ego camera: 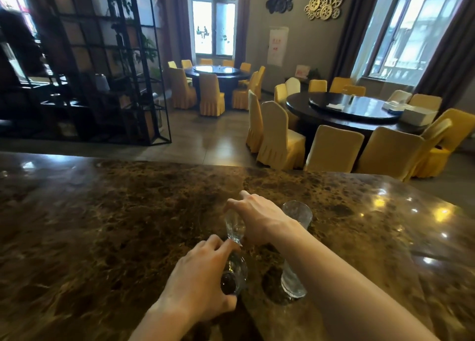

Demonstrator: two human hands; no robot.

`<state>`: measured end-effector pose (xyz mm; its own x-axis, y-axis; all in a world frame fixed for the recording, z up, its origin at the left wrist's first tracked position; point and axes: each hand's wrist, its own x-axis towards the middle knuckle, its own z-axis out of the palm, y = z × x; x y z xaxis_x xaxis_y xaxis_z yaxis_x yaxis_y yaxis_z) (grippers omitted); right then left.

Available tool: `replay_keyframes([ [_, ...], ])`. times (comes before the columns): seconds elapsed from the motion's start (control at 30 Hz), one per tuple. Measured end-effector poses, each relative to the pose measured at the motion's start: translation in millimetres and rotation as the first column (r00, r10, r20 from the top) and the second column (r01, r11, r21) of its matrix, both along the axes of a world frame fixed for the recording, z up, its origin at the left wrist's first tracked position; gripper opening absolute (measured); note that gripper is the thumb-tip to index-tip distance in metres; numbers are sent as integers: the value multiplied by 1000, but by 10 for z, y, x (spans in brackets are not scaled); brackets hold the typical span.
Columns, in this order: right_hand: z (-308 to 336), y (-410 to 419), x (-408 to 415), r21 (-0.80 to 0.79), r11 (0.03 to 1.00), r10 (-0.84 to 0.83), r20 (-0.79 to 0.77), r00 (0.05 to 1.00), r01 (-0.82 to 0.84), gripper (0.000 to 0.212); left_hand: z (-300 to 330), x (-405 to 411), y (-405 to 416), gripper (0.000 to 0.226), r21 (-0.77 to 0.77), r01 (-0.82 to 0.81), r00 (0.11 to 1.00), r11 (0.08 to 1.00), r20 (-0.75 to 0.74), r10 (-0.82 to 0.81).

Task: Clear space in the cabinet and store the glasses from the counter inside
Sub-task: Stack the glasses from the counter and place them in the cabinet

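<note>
Several clear glasses stand on the dark marbled counter (115, 225). My left hand (198, 281) is wrapped around a small clear glass (235, 274) near the counter's front. My right hand (254, 217) grips the top of another small glass (234, 227) just behind it. A taller glass (298, 214) stands to the right of my right hand. Under my right forearm stands a further tall glass (291, 281), partly hidden. The cabinet is not in view.
Beyond the counter's far edge lies a dining room with round dark tables (359, 109) and yellow-covered chairs (280, 137). A black metal shelf unit (102, 65) stands at the left. Bare counter stretches to the left and right of the glasses.
</note>
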<state>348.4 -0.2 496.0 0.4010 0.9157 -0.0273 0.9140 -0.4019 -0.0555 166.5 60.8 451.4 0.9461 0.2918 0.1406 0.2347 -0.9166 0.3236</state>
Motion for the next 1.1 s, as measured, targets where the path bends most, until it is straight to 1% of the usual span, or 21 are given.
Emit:
replay_keyframes([
  [0.2, 349, -205, -768, 17, 998, -64, 64, 996, 64, 83, 191, -795, -47, 80, -4, 51, 995, 999, 82, -51],
  [0.4, 363, -462, -1558, 37, 988, -151, 18, 988, 150, 82, 114, -1545, -103, 81, -28, 87, 994, 996, 70, -85],
  [0.5, 268, -634, -1870, 35, 985, -167, 8, 986, 167, 81, 66, -1801, -159, 77, -39, 95, 995, 995, 38, -93],
  [0.63, 44, -869, -2207, 10, 981, -191, -7, 981, 192, 81, -68, -2032, -247, 74, -58, 92, 996, 994, 15, -91],
  [0.83, -409, -1154, -2491, -74, 978, -201, -57, 978, 197, 86, -463, -2217, -339, 82, -100, 29, 998, 995, -60, -35],
  [1.1, -1421, -1461, -2515, -152, 971, -205, -140, 969, 183, 83, -1199, -2176, -484, 83, -157, -78, 986, 985, -158, 53],
])
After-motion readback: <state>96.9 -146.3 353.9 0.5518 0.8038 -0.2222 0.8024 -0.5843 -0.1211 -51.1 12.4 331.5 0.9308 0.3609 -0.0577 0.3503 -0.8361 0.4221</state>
